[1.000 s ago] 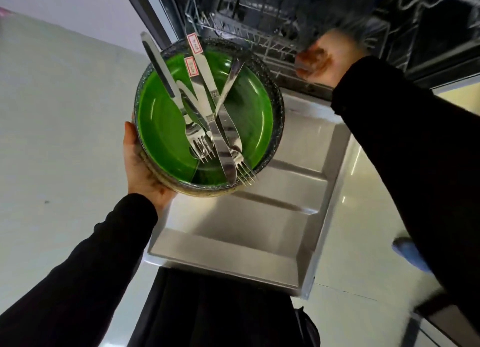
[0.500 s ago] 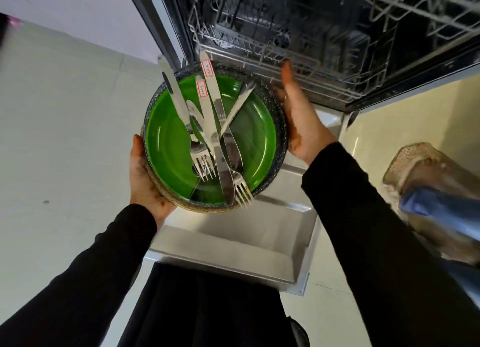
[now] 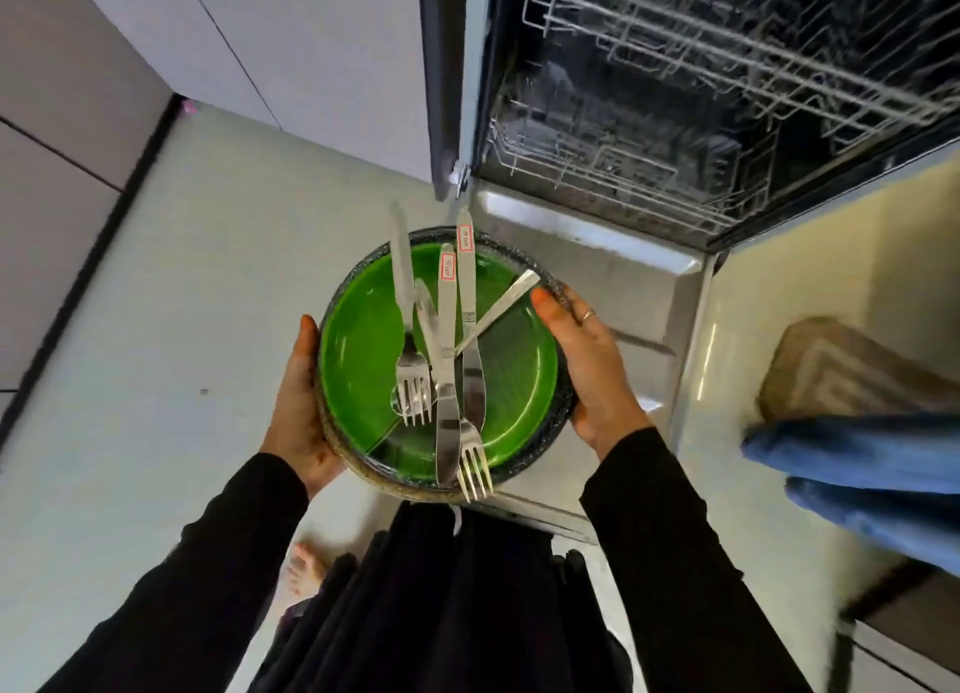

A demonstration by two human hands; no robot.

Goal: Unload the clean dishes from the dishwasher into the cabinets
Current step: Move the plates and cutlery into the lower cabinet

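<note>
Gripping a stack of plates from both sides, the person held it level over the near edge of the lowered dishwasher door (image 3: 587,235). The left hand (image 3: 298,406) curled round the stack's left rim, thumb lying along the edge and fingers hidden beneath; the right hand (image 3: 587,367) clasped the right rim the same way, thumb on top and a ring on one finger. Uppermost sat a green plate (image 3: 363,360), nested in a dark speckled plate (image 3: 550,277), with another rim showing below at the near side. Cutlery lay loose across the green plate: two forks (image 3: 413,380) with tines toward the person, one of them overhanging the near rim, two knives (image 3: 447,380) with small red-bordered labels on their handles, and a further handle slanting toward the right thumb. Behind the stack the dishwasher stood open, its wire racks (image 3: 675,121) showing only bare wire in the part visible. Pale floor (image 3: 182,303) lay to the left, and a bare foot (image 3: 306,568) showed below the black clothing.
</note>
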